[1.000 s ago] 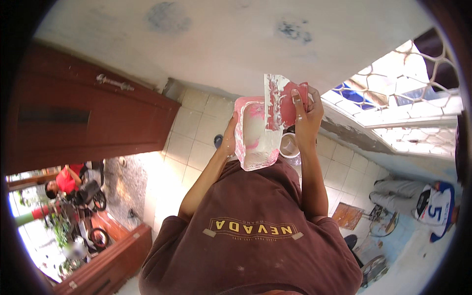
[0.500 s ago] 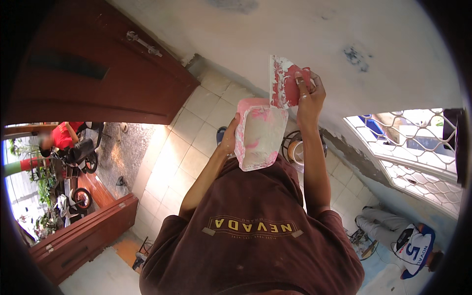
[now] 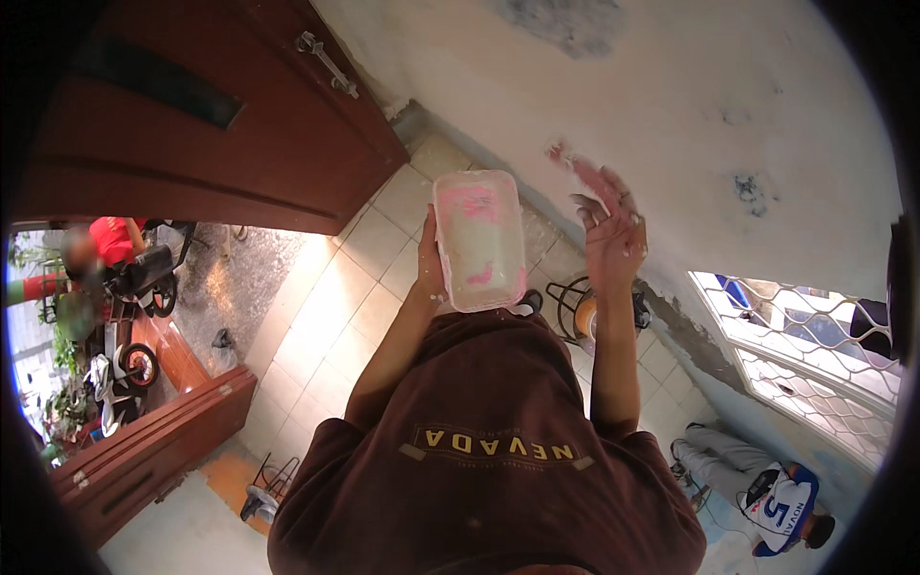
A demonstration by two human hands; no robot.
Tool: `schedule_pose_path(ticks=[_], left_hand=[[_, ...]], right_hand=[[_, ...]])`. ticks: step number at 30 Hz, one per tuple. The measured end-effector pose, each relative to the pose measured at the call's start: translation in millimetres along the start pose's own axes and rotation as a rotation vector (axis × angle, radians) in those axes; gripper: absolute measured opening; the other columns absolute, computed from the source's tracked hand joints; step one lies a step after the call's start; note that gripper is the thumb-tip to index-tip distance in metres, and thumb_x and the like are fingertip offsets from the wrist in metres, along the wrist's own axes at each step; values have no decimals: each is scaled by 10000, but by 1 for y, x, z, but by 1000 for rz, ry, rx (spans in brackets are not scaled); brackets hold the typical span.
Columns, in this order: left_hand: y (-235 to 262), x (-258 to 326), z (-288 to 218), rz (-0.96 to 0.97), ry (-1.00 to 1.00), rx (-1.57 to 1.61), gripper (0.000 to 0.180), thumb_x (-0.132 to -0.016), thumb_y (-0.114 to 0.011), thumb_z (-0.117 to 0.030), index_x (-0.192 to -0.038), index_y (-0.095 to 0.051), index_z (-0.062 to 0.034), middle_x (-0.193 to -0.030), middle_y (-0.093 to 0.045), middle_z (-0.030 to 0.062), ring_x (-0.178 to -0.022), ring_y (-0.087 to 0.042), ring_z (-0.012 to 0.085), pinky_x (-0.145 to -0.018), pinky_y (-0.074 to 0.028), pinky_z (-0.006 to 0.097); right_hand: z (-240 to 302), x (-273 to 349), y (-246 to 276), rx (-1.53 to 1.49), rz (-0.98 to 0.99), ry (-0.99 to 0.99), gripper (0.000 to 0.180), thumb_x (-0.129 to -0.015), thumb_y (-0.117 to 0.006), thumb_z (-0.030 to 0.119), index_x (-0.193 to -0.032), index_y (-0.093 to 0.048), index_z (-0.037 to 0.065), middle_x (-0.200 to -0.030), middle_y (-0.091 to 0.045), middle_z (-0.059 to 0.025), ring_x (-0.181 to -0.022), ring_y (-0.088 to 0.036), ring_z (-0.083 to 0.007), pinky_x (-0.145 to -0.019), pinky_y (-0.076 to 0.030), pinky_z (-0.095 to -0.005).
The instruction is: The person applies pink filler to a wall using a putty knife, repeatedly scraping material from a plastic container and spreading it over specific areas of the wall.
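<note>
My left hand (image 3: pixel 431 257) grips the left side of a rectangular, pink and whitish plastic tub (image 3: pixel 481 251), tilted so its inside shows, smeared with pale putty. In my right hand (image 3: pixel 614 235) is a red putty knife (image 3: pixel 592 180), seen nearly edge-on and streaked with white. Its blade is close to the pale wall (image 3: pixel 661 105); whether it touches cannot be told. White specks dot my right fingers.
A brown door (image 3: pixel 240 125) stands ajar at the left, with a person in red and motorbikes beyond. A stool (image 3: pixel 572 305) is below my right forearm. Toward the right are a window grille (image 3: pixel 815 316) and a person in a white and blue shirt (image 3: pixel 788 508).
My right hand has turned the putty knife from face-on to nearly edge-on and moved it from beside the tub toward the wall. The tub has shifted slightly and been straightened.
</note>
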State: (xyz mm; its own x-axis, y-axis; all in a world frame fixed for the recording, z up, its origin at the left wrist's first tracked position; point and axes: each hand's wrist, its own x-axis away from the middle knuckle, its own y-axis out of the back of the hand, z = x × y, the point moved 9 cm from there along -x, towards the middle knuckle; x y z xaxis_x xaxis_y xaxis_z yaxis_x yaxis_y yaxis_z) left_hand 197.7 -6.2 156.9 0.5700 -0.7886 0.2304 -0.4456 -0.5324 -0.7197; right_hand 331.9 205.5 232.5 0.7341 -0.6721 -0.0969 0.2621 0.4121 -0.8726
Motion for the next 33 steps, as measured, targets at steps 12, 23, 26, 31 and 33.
schedule_pose_path(ticks=[12,23,26,31,33], left_hand=[[-61,13,-22,91,48,138,783,-1058,-386,-701,-1533,-486,-86,-1409,-637,148,-1250,-664,304,-1056,-570,497],[-65,10,-53,159,161,80,828,-1052,-384,-714,-1574,-442,-74,-1476,-592,165,-1314,-619,327,-1108,-527,512],[-67,11,-61,150,162,-7,839,-1050,-389,-716,-1575,-442,-63,-1480,-590,169,-1321,-614,324,-1112,-522,500],[-67,17,-62,151,190,-104,829,-1061,-390,-696,-1572,-443,-46,-1484,-589,162,-1324,-612,305,-1121,-513,475],[-67,19,-59,159,229,-100,810,-1072,-382,-679,-1572,-443,-44,-1488,-587,160,-1331,-607,298,-1130,-505,463]], right_hand=[[7,71,-20,84,-86,-126,155,-1050,-692,186,-1091,-704,37,-677,-582,71,-590,-490,-26,-544,-323,-227],[-20,82,-48,-43,-137,-42,230,-1084,-602,165,-1271,-663,44,-1211,-703,-49,-1098,-691,-174,-948,-559,-317],[-12,82,-70,110,-75,-72,287,-1076,-618,158,-1331,-611,28,-1259,-681,-57,-1203,-645,-149,-1008,-540,-335],[-6,72,-64,231,-191,-72,340,-1067,-652,170,-1348,-572,-2,-1158,-709,-71,-1049,-670,-113,-935,-540,-294],[1,67,-68,410,-285,-61,328,-1061,-673,191,-1313,-592,-4,-1060,-723,-65,-930,-665,-86,-845,-531,-269]])
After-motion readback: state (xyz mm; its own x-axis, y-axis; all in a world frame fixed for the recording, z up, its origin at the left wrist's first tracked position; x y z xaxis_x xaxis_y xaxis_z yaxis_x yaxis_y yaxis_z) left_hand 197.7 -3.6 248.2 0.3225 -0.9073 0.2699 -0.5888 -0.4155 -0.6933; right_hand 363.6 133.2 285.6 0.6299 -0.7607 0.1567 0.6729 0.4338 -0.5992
